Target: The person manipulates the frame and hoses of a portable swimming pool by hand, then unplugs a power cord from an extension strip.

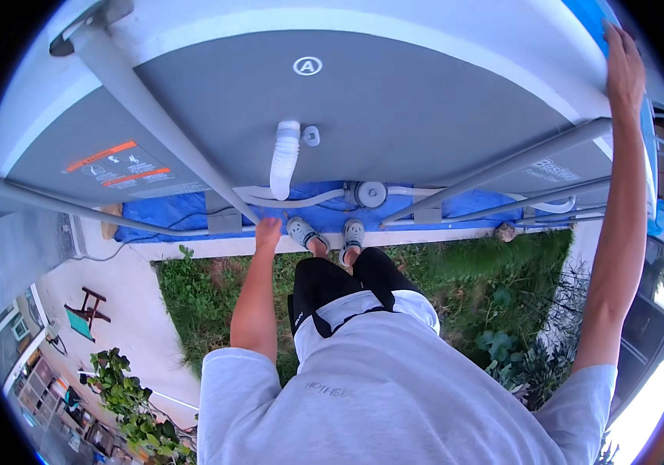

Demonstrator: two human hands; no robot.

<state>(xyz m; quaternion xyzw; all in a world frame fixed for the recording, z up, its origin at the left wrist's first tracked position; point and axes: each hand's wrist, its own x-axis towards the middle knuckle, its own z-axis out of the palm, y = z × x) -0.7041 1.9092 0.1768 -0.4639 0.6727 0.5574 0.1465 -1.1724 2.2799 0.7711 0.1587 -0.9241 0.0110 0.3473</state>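
An above-ground pool with a grey wall (394, 85) and a pale rim fills the far side. My right hand (625, 74) reaches up to the rim at the far right, its fingers stretched out against the blue inner edge (586, 15). Low in front of the wall hangs my left hand (268, 227), near the foot of a slanted grey support pole (158, 116); its fingers are hidden by the viewing angle. A white ribbed hose (285, 163) droops from the wall, beside a small round plug (311, 136).
A grey round pump (367, 194) with pale hoses sits on a blue ground sheet (464, 203). My feet in grey clogs (353, 232) stand by it. Grass (464, 287) lies behind me. A green folding stool (84, 316) and a leafy plant (127, 395) are at left.
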